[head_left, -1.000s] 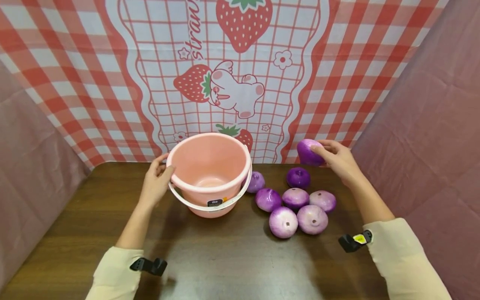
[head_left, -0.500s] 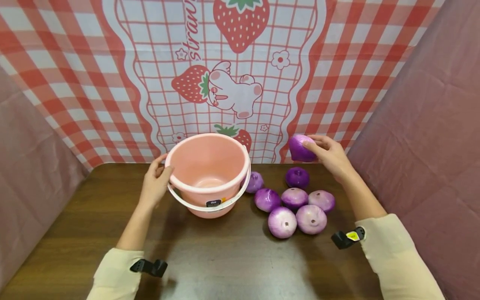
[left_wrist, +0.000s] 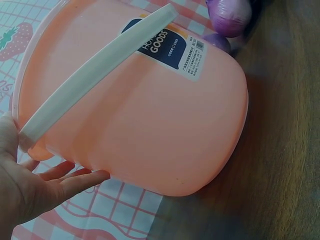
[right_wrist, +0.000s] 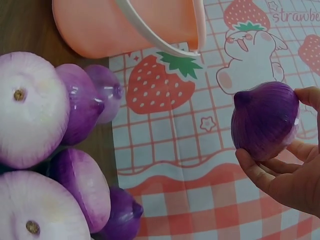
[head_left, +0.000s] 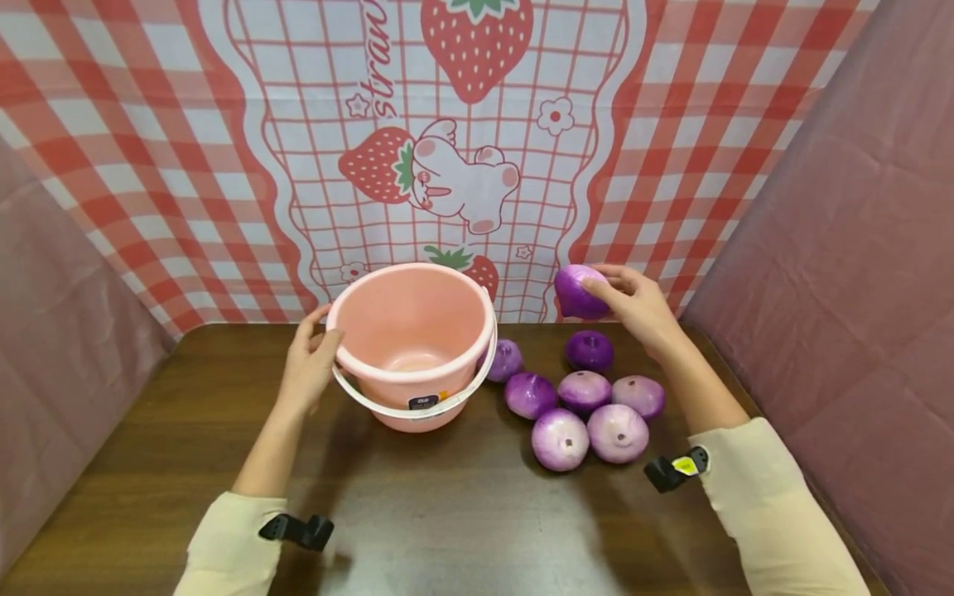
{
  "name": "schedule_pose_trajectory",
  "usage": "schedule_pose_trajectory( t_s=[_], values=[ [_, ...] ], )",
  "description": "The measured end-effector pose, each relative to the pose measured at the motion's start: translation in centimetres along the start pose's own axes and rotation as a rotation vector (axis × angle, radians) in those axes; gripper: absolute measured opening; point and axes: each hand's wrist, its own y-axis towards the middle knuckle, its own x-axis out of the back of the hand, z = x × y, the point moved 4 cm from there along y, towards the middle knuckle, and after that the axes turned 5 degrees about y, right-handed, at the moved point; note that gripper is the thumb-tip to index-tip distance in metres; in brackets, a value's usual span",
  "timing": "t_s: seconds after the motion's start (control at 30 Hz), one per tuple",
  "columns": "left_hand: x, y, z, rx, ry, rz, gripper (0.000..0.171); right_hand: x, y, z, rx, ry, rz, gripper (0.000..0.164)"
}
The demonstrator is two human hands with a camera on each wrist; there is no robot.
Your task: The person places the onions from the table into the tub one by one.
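Strawberry-print cloth (head_left: 313, 190) hung behind the table (head_left: 417, 513). The left hand (head_left: 307, 364) gripped the bucket (head_left: 398, 391) at its left rim; farther right, the right hand (head_left: 637, 308) pinched an onion (head_left: 577, 293) aloft. Loading seemed the step, probably calling next for leftward travel.

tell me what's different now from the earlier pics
The right hand has carried its purple onion leftward, closer to the pink bucket, without letting go; the onion is above the table, outside the bucket. Nothing new was taken hold of. The left hand still holds the bucket's rim, and the bucket and the seven other onions stayed put.
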Motion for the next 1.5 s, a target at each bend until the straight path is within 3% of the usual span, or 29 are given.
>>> schedule_pose_trajectory(
  t_s=[0.27, 0.6, 1.5],
  values=[
    [0.0, 0.0, -0.1, -0.005, -0.006, -0.007, 0.050, -1.0, 0.5, 0.8, 0.028, 0.064, 0.000, 0.058],
    [0.0, 0.0, -0.1, -0.011, -0.005, -0.007, 0.051, -2.1, 0.7, 1.4, 0.014, 0.016, 0.010, 0.060],
    [0.0, 0.0, 0.1, -0.008, -0.002, -0.003, 0.050, -6.7, 1.4, 3.6, 0.058, 0.094, 0.090, 0.060]
  ],
)
